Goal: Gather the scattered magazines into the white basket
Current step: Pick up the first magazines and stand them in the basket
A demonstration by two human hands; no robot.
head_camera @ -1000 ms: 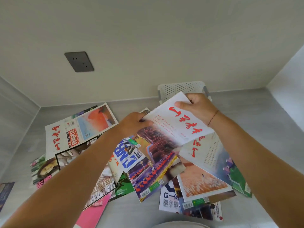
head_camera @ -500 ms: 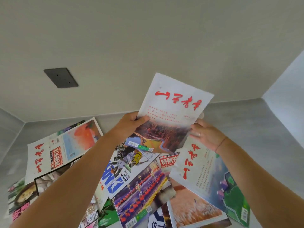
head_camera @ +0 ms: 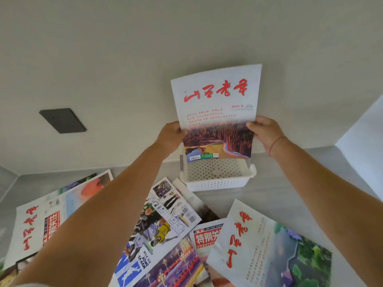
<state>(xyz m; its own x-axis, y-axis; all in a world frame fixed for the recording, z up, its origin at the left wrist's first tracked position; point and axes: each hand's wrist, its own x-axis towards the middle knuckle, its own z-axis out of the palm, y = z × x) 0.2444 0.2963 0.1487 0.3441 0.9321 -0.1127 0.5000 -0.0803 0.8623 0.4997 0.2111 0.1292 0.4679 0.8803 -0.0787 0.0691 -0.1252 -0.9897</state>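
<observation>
Backdrop: pale wall; grey tabletop (head_camera: 290, 193), white basket (head_camera: 217, 184) near back edge.
Held magazine (head_camera: 215, 100): upright, long axis vertical, lower edge just above basket mouth.
left grip (head_camera: 170, 135): pinching left side edge.
right grip (head_camera: 265, 133): pinching right side edge.
Next: likely straight down.

The held magazine (head_camera: 216, 104) hid the far wall of the white basket (head_camera: 219, 182). Scattered magazines (head_camera: 165, 235) ran off the lower edge, partly under the left forearm (head_camera: 93, 220). The cover's small print was unreadable.
</observation>
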